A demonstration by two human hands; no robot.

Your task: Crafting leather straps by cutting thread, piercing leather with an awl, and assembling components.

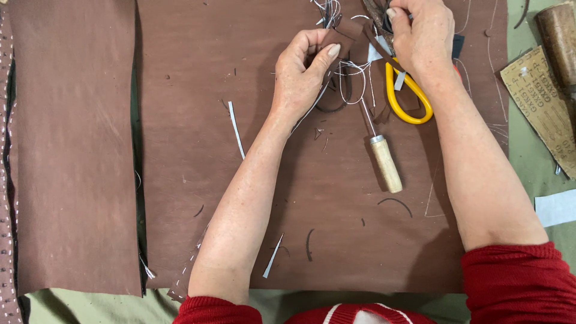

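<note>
My left hand (303,72) pinches a small brown leather piece (343,37) between thumb and fingers, above a large brown leather sheet (198,180). My right hand (420,33) is closed on dark material at the top edge; what exactly it grips is hidden by the fingers. Yellow-handled scissors (405,99) lie just below my right hand. An awl with a pale wooden handle (386,163) lies on the sheet between my forearms. White thread (351,78) loops under my left hand.
A second brown leather panel (72,150) lies at the left. Thin offcuts and white slivers (235,129) litter the sheet. A printed cardboard strip (540,102) and a wooden tool handle (558,36) sit at the right on green cloth.
</note>
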